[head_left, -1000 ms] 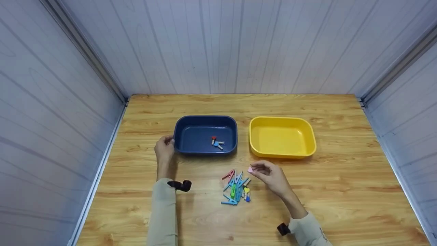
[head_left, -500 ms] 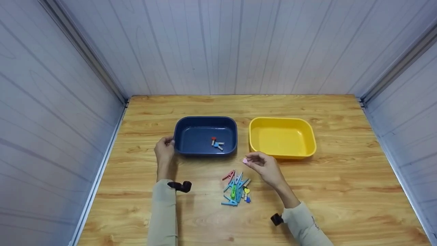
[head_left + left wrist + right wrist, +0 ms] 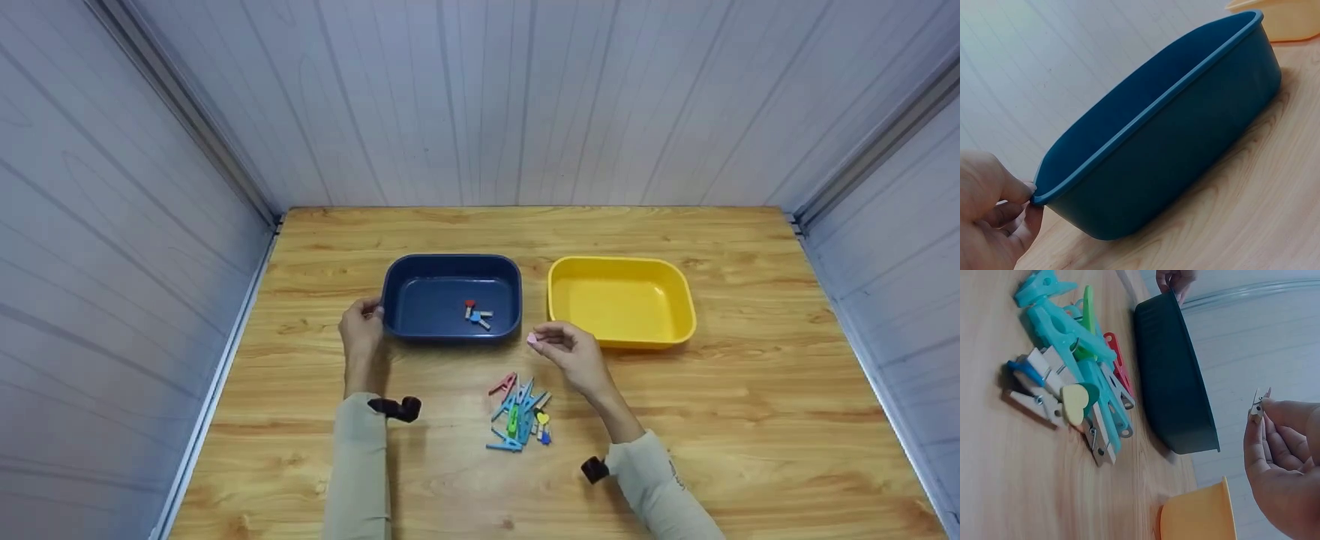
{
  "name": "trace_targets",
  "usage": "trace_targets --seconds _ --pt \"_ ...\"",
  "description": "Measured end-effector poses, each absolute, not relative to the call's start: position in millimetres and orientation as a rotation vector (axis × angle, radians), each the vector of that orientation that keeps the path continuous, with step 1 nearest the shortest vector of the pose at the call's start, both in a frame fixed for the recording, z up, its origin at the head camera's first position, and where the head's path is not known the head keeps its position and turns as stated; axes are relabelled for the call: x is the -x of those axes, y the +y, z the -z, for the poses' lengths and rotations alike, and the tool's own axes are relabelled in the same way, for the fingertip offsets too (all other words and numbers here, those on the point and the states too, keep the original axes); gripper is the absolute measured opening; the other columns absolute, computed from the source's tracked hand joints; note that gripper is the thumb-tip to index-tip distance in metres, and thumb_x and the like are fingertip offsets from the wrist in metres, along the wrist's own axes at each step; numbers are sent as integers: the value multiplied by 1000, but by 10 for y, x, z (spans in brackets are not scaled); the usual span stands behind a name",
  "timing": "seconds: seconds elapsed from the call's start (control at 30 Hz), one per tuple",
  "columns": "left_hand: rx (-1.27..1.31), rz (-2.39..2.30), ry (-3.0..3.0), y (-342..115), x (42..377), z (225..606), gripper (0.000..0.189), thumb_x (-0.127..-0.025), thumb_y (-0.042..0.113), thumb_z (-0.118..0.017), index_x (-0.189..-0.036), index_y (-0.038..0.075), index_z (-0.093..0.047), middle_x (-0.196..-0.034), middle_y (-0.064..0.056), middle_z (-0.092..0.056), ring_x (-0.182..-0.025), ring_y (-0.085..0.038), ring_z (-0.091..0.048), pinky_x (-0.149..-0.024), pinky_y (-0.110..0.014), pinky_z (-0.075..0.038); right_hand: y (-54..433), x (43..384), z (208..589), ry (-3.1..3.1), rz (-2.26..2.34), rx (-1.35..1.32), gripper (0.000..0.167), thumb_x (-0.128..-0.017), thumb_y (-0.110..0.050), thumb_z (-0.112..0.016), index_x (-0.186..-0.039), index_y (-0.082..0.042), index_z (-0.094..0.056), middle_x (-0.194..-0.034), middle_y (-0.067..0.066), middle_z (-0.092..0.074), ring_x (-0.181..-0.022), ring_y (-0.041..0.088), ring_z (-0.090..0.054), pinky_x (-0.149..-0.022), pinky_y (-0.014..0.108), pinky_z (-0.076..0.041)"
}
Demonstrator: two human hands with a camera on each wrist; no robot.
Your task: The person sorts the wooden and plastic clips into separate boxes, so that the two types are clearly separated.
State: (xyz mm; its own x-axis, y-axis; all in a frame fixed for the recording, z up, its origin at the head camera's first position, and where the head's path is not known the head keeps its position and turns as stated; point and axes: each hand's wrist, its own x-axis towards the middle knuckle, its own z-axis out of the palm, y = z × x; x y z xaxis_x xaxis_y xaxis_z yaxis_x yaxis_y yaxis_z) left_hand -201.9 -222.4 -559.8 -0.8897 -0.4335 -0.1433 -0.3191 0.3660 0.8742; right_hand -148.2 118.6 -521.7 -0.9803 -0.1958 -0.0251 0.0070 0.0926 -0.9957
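My left hand pinches the rim of a dark blue plastic tub at its left end, thumb on top and fingers below. Inside the tub lie several small wooden clothespins with red and blue heart tops. Between thumb and forefinger of my right hand is a small wooden clothespin with a pink heart, raised above the table near the tub's right front corner. A pile of clothespins lies on the table in front, larger plastic ones in blue, green and red mixed with small wooden ones.
A yellow plastic tub stands to the right of the blue one, with a narrow gap between them. The wooden table is enclosed by pale panel walls at the back and on both sides.
My right hand has moved forward and left from beside the pile toward the blue tub, carrying the pink-heart clothespin. The left hand has stayed on the tub's rim.
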Motion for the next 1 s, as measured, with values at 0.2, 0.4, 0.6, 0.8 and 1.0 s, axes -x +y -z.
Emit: trace_targets --seconds 0.2,0.4,0.6,0.8,1.0 --pt "-713 1583 -2486 -2227 2013 5597 25 -96 6 -51 -117 -1 -62 -112 -18 -63 -104 -27 -57 -91 -37 -46 1104 1549 5191 2201 2023 199 30 -87 -1 -67 -113 11 -60 -105 23 -65 -96 28 -63 -83 21 -53" --pt "-709 1598 -2475 -2231 2030 5615 25 -96 6 -51 -117 -2 -62 -114 -19 -63 -106 -28 -57 -93 -38 -45 1036 1616 5184 2165 2049 192 29 -86 1 -66 -113 10 -61 -106 26 -64 -96 27 -62 -81 21 -54" --pt "-707 1615 -2466 -2213 2029 5597 25 -96 4 -51 -117 -3 -62 -114 -20 -62 -105 -28 -57 -94 -38 -45 989 1671 5215 2179 2042 213 28 -87 -1 -67 -113 8 -62 -106 23 -64 -97 28 -61 -82 21 -53" --pt "-712 1627 -2455 -2210 2028 5595 25 -95 4 -52 -117 -3 -62 -112 -20 -62 -104 -28 -57 -93 -38 -45 937 1757 5251 2209 2012 214 31 -88 -2 -66 -116 10 -60 -108 25 -64 -99 30 -61 -83 19 -52" --pt "-706 1569 -2481 -2219 2019 5605 25 -95 4 -53 -117 -2 -63 -112 -20 -63 -103 -28 -57 -91 -37 -45 841 1912 5420 2262 2042 185 28 -85 -3 -69 -111 7 -64 -104 23 -66 -95 29 -63 -80 18 -52"
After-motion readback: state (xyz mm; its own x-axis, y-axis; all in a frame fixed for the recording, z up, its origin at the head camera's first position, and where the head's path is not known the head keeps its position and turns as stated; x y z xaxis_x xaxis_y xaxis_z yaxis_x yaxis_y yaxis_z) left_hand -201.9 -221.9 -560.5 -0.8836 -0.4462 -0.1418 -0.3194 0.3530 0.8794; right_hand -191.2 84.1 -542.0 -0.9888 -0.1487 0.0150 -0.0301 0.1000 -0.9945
